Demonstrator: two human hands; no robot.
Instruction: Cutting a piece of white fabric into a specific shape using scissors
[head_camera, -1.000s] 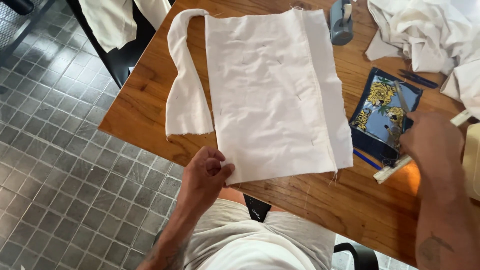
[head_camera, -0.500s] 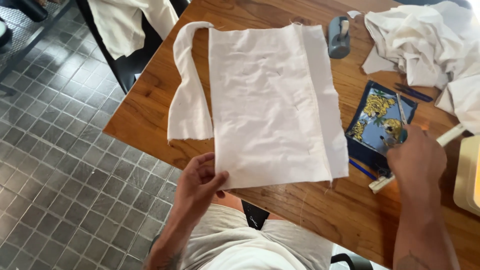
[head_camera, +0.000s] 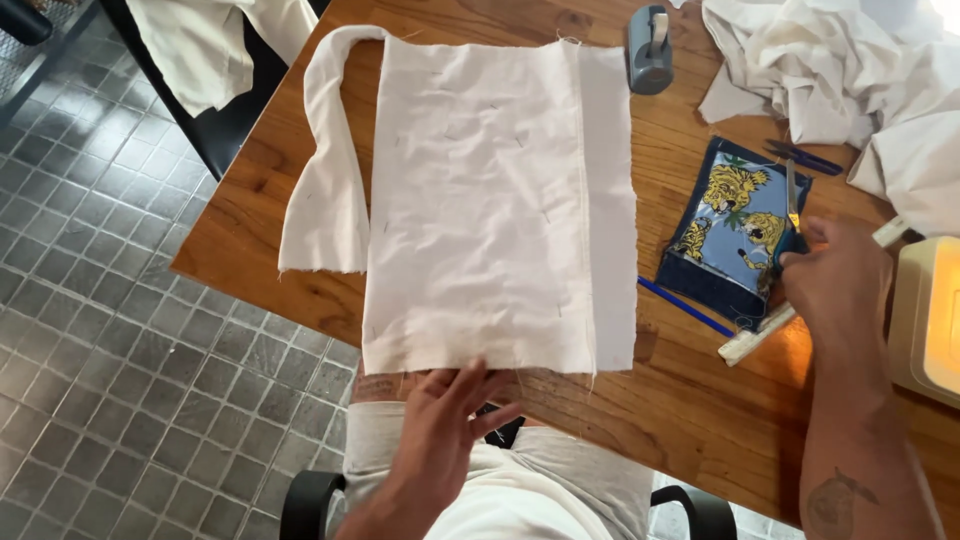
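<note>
Head view showed the left hand (head_camera: 440, 430) spread flat, fingers apart, at the near edge of the cream cloth (head_camera: 500, 200) lying on the wooden table (head_camera: 250, 200). Right hand (head_camera: 835, 285) pinched shut on blue-handled scissors (head_camera: 792, 215) over a tiger-print pouch (head_camera: 735, 225) (contents hidden).

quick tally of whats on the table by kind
cloth pieces: 2 (flat panel, crumpled heap)
pouches: 1 (tiger print)
scissors: 1, at right hand
snips: 1
rulers: 1
pens: 1
grey tools: 1
total: 8
</note>
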